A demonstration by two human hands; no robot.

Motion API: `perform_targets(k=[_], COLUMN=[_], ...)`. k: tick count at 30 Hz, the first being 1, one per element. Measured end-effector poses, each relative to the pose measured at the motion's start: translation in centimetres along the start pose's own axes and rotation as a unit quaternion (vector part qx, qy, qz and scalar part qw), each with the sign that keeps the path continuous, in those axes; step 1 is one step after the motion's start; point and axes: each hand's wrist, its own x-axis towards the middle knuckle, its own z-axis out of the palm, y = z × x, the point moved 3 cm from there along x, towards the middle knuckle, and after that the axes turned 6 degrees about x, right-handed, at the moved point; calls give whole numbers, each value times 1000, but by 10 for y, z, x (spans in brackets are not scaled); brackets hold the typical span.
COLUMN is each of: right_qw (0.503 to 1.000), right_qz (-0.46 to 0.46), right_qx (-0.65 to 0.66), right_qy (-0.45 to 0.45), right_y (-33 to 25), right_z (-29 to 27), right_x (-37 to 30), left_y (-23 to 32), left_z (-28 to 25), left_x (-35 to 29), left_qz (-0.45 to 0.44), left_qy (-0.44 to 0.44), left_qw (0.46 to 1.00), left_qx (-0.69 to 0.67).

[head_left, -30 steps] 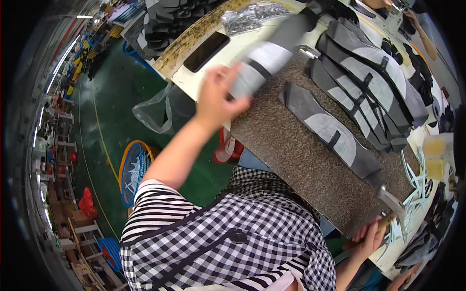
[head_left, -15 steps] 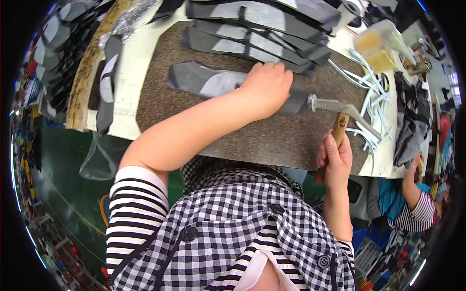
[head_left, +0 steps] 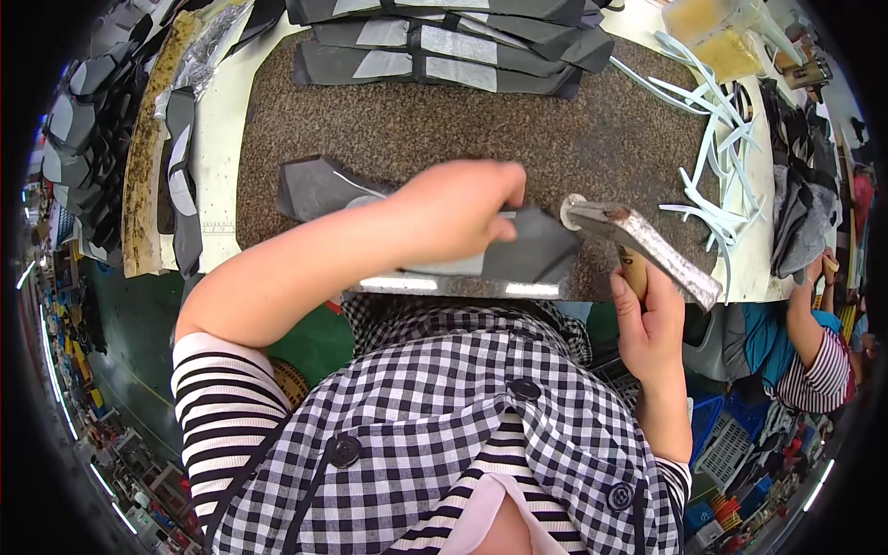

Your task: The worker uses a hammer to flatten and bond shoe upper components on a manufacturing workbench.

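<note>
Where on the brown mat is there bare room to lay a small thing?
The brown mat is bare between the stacked grey pieces and the left hand, bordered rightward by pale strips. The near side is crowded: single grey piece, hammer, right hand.

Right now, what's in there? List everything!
Speckled mat: one, brown, on white table.
Near panel: one, grey, mat's front.
Stacked panels: several, grey, mat's back.
Side panel: one, grey, left of mat.
Panel pile: many, grey, far left.
Hammer: one, silver, over mat's right.
Strips: many, pale blue, right.
Container: at least one, yellowish, back right.
Cloths: several, dark, right edge.
Co-worker: one, striped sleeve, right.
Checked smock: one, black, white, bottom.
Left hand: one, over near panel.
Right hand: one, holding hammer.
</note>
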Motion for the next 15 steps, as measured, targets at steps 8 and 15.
perform_targets(k=[8, 15], right_qw=[988, 989], right_qz=[-28, -28], right_qx=[-147, -146], right_qy=[-35, -12], right_y=[-13, -17], right_z=[23, 29], right_x=[8, 6], left_y=[-9, -16], left_z=[0, -9], left_x=[8, 41], left_qz=[46, 79], left_qy=[91, 23], left_qw=[993, 996], left_qx=[58, 22])
